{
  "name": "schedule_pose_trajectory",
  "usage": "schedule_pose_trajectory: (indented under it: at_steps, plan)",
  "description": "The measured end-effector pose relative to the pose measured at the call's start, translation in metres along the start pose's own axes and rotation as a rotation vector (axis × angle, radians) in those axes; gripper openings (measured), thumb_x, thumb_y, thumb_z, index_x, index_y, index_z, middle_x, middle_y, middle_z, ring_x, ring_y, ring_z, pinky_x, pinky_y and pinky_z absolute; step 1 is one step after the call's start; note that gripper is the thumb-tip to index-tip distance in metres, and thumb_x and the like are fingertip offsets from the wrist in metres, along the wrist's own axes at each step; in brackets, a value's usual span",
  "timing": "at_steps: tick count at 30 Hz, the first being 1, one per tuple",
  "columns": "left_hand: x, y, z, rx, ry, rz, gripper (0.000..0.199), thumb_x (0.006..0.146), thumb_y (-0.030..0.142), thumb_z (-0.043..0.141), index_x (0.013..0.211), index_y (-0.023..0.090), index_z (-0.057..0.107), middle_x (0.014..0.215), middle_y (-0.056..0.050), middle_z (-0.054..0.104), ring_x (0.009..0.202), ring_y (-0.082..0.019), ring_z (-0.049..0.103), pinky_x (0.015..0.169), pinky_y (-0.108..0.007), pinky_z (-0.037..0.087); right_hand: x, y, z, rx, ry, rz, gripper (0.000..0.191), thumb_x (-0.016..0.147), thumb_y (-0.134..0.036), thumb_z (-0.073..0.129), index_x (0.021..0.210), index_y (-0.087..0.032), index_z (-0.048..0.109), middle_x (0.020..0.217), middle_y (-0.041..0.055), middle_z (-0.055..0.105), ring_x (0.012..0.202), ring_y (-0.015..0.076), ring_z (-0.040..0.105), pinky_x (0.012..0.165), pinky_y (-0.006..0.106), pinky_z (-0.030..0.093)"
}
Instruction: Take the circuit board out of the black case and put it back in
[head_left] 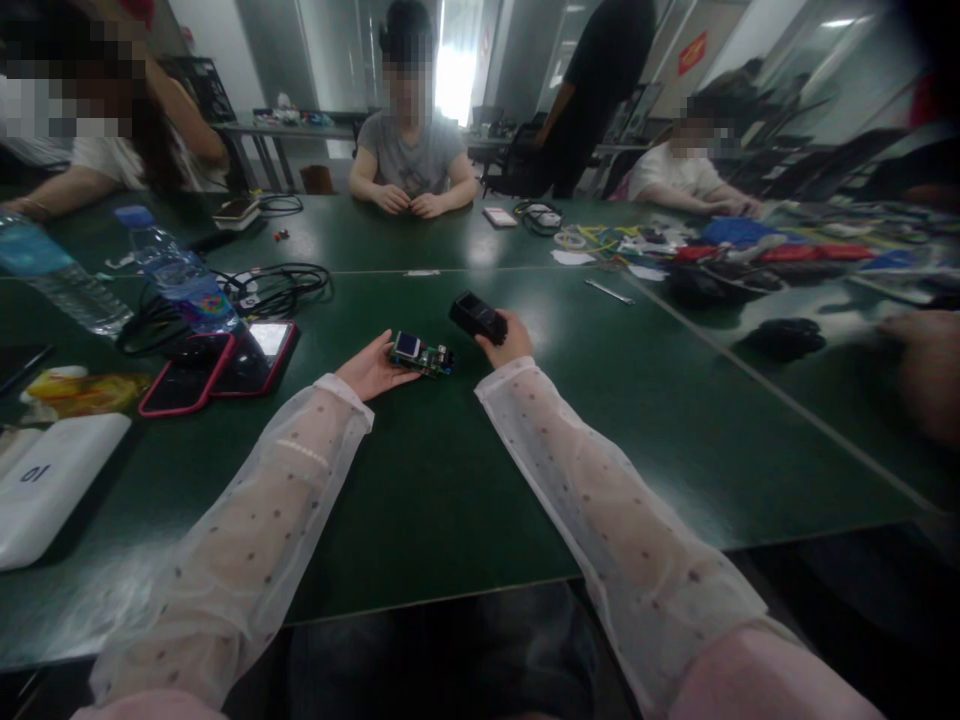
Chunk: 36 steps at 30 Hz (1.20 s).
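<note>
A small green circuit board (429, 361) with a little square screen lies in my left hand (373, 368), the thumb at its left edge and the fingers beneath it. To its right, my right hand (510, 341) grips a black rectangular case (478, 317) by its near right end, the case tilted over the green table (435, 500). Board and case are close together but apart. Both forearms are in sheer white dotted sleeves.
On the left are water bottles (176, 270), black cables (292, 288), red-edged phones (259, 358) and a white device (64, 485). A person (411, 150) sits opposite. Cables and pouches (772, 252) lie at the right, with a thin metal tool (609, 291) nearer the middle.
</note>
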<state>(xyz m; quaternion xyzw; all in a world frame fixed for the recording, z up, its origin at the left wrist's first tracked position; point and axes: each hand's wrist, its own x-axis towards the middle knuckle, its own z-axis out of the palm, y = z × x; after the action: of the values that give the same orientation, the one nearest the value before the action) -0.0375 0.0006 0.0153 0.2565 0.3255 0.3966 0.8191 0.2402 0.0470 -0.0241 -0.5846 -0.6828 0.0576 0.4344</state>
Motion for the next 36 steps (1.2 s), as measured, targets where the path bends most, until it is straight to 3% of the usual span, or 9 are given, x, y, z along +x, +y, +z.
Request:
schedule_pose_trajectory:
  at_steps: [5,20,27,33,36]
  plan:
    - [-0.0008,0.0000,0.0025,0.004,0.025,-0.002,0.043,0.098,0.036,0.042,0.132,0.012,0.047,0.120,-0.016,0.061,0.112,-0.027,0.061,0.099,-0.044,0.047,0.0003,0.0004,0.0019,-0.148,-0.133,0.021,0.059,0.075,-0.029,0.067,0.128,-0.010,0.047,0.124,0.0206,0.055,0.117,0.0361,0.052,0.102,0.053,0.042]
    - [0.0027,-0.0013,-0.0014,0.041,0.009,-0.003,0.042,0.097,0.032,0.041,0.133,0.011,0.048,0.121,-0.016,0.062,0.116,-0.027,0.059,0.103,-0.041,0.044,-0.0021,-0.0003,0.0021,-0.197,-0.151,0.016,0.061,0.078,-0.032,0.063,0.132,-0.011,0.043,0.128,0.0210,0.054,0.121,0.0371,0.049,0.100,0.054,0.043]
    - [0.0041,-0.0007,-0.0040,0.030,0.013,-0.029,0.046,0.098,0.027,0.036,0.140,0.009,0.040,0.123,-0.017,0.062,0.115,-0.025,0.059,0.103,-0.040,0.044,-0.0026,-0.0035,0.0013,-0.204,-0.151,0.029,0.061,0.078,-0.031,0.064,0.132,-0.011,0.043,0.129,0.0203,0.054,0.119,0.0370,0.050,0.100,0.054,0.043]
    - [0.0019,-0.0017,-0.0026,0.053,0.012,-0.018,0.046,0.098,0.028,0.038,0.140,0.009,0.040,0.124,-0.017,0.061,0.114,-0.025,0.060,0.105,-0.038,0.042,-0.0031,0.0008,0.0028,-0.134,-0.078,0.048,0.057,0.072,-0.030,0.069,0.124,-0.015,0.050,0.123,0.0190,0.056,0.117,0.0364,0.052,0.101,0.056,0.041]
    - [0.0010,-0.0018,-0.0021,0.048,0.012,-0.018,0.047,0.097,0.028,0.039,0.141,0.011,0.039,0.125,-0.016,0.060,0.115,-0.024,0.059,0.105,-0.039,0.043,-0.0034,-0.0036,0.0018,0.046,-0.051,0.080,0.056,0.072,-0.035,0.070,0.122,-0.018,0.051,0.119,0.0150,0.059,0.113,0.0330,0.056,0.098,0.054,0.045]
